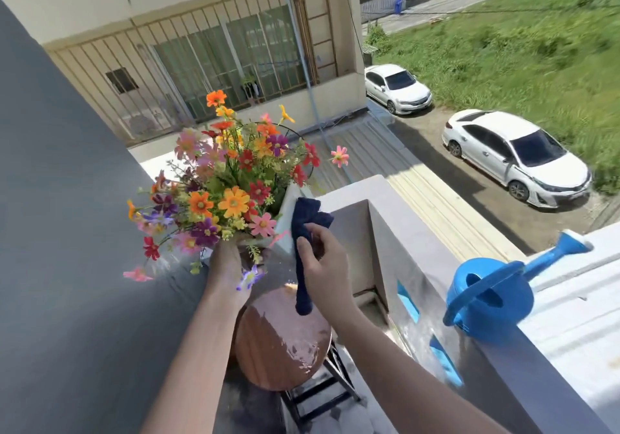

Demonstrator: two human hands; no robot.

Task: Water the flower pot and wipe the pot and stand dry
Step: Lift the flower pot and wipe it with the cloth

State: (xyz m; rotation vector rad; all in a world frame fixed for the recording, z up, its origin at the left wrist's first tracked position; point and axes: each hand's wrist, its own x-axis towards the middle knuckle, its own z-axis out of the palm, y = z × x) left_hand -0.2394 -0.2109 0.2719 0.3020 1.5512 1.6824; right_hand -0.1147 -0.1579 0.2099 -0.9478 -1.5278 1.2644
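A white flower pot (pixel 288 210) full of colourful flowers (pixel 231 178) is lifted and tilted above the stand. My left hand (pixel 228 262) grips it from below, partly hidden by blooms. My right hand (pixel 322 259) holds a dark blue cloth (pixel 307 229) pressed against the pot's white side, its tail hanging down. Below, the round wooden stand top (pixel 281 339) glistens wet, on black metal legs (pixel 322 390).
A blue watering can (pixel 493 296) rests on the balcony ledge (pixel 523 360) at the right. A grey wall (pixel 67 232) runs along the left. Beyond the ledge lie a lower roof, two parked white cars (pixel 513 158) and grass far below.
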